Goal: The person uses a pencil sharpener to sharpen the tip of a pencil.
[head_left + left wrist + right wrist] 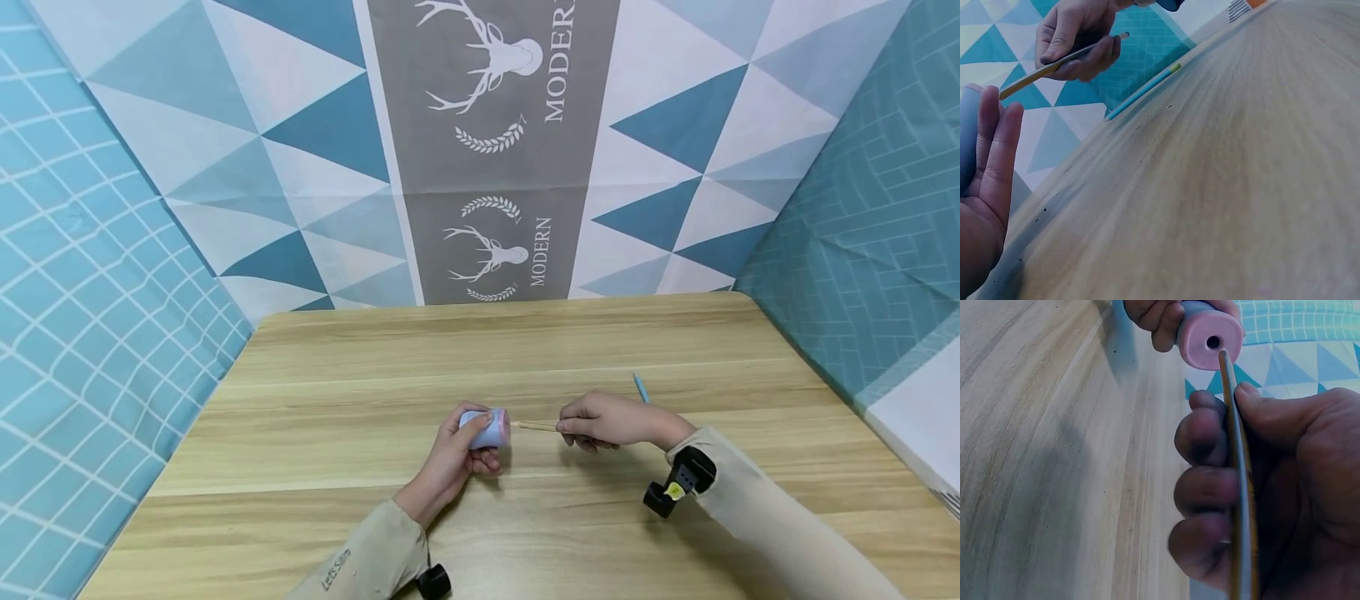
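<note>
My left hand [455, 454] grips a light-blue pencil sharpener [480, 429] above the wooden table. Its pink end [1200, 347], with a round dark hole in the middle, faces right. Between thumb and fingers of my right hand [609, 419] is a yellow pencil [538, 427], pointing left at that end. In the right wrist view the pencil's front end overlaps the pink face just beside the hole. The left wrist view shows the pencil's back end sticking out behind the right hand's fingers. Only part of the sharpener's body shows in that view.
A blue pencil [1144, 90] lies on the wooden table [337, 392], just beyond my right wrist in the head view. Patterned cloth [300, 167] hangs behind the table and along both sides. A white surface [918, 433] stands beside the right edge.
</note>
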Action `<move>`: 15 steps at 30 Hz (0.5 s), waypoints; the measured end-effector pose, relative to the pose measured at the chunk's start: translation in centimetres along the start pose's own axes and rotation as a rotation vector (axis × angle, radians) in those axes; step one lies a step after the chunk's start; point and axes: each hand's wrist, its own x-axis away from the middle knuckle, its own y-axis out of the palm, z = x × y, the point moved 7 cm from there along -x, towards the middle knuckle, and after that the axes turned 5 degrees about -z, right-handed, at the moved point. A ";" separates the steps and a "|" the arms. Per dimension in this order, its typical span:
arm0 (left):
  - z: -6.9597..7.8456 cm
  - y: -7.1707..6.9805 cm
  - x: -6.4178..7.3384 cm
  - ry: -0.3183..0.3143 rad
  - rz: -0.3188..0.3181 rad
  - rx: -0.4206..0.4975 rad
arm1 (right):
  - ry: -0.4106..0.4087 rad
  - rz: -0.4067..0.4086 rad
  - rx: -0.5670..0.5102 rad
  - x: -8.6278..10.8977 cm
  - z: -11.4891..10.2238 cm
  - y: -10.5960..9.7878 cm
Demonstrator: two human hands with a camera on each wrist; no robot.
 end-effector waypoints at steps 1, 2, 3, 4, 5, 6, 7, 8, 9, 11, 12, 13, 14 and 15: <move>0.0 0.0 0.0 0.001 -0.006 -0.001 | 0.001 0.007 -0.002 0.0 0.1 -0.1; 0.0 0.1 0.0 0.001 -0.008 0.001 | -0.002 0.015 -0.005 0.1 0.0 -0.2; 0.0 0.1 -0.1 0.000 -0.008 0.003 | -0.004 0.023 -0.009 0.2 0.0 -0.4; 0.0 0.1 -0.1 -0.002 -0.007 0.007 | -0.010 0.031 -0.017 0.3 0.0 -0.6; 0.0 0.1 -0.1 -0.004 -0.004 0.010 | -0.013 0.041 -0.023 0.5 0.0 -0.8; -0.1 0.0 0.0 -0.007 -0.001 0.013 | -0.023 0.055 -0.027 0.6 0.0 -1.1; -0.1 0.0 -0.1 -0.009 0.000 0.013 | -0.027 0.072 -0.033 0.8 0.1 -1.5; -0.1 0.0 -0.1 -0.011 0.003 0.015 | -0.026 0.091 -0.038 1.0 0.2 -2.0; -0.1 -0.1 0.0 -0.012 0.007 0.014 | -0.026 0.111 -0.054 1.2 0.3 -2.5; -0.1 -0.1 -0.1 -0.014 0.011 0.010 | -0.012 0.170 -0.091 1.9 0.9 -3.8; -0.1 -0.1 -0.1 -0.016 0.012 0.008 | -0.006 0.202 -0.122 2.3 1.2 -4.5; -0.2 -0.2 -0.1 -0.017 0.013 0.008 | 0.005 0.238 -0.151 2.8 1.6 -5.2; -0.2 -0.1 -0.1 -0.018 0.014 0.009 | 0.009 0.277 -0.188 3.4 2.0 -5.9; -0.2 -0.1 -0.1 -0.020 0.014 0.011 | 0.011 0.316 -0.227 4.0 2.5 -6.6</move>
